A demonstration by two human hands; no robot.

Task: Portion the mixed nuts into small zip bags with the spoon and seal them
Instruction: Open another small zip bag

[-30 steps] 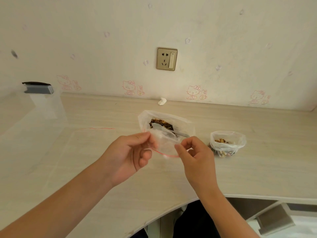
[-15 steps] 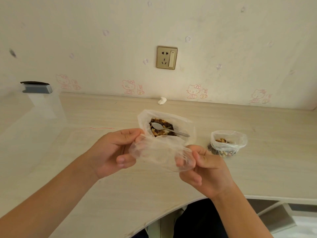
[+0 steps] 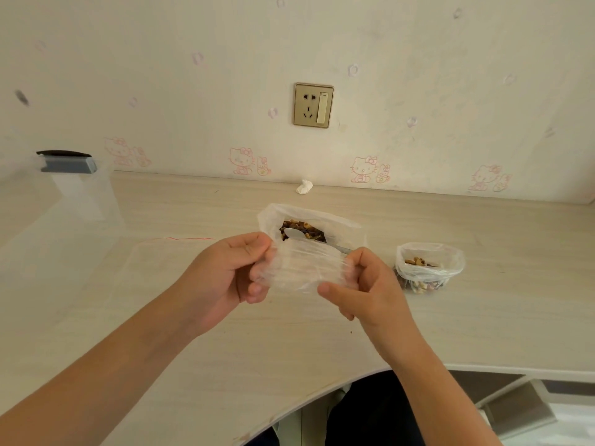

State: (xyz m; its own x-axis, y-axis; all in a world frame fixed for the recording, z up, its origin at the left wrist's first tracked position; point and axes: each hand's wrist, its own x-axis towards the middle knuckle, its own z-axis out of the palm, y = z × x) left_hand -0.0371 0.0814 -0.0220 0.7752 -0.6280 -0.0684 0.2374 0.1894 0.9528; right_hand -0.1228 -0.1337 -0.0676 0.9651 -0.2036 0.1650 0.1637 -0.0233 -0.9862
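Since half a second ago the right hand [image 3: 370, 284] has risen and turned, drawing the empty zip bag [image 3: 302, 268] taut against the left hand [image 3: 222, 278]. Both hands pinch its ends with curled fingers above the counter [image 3: 483, 317], just nearer than the open nut bag [image 3: 341, 224], which holds the spoon [image 3: 294, 234]. A filled bag [image 3: 429, 267] sits to the right.

Small zip bag [image 3: 301, 268] I hold: thin clear plastic, crinkled, glossy. At 12 o'clock of it, spoon [image 3: 294, 234], shiny metal, in a filmy plastic nut bag [image 3: 341, 225]. Desk [image 3: 483, 300]: pale wood-grain, smooth, low sheen. Socket plate [image 3: 313, 105], farther at 12: gold-toned, satin. White wad [image 3: 304, 186] looks like paper.
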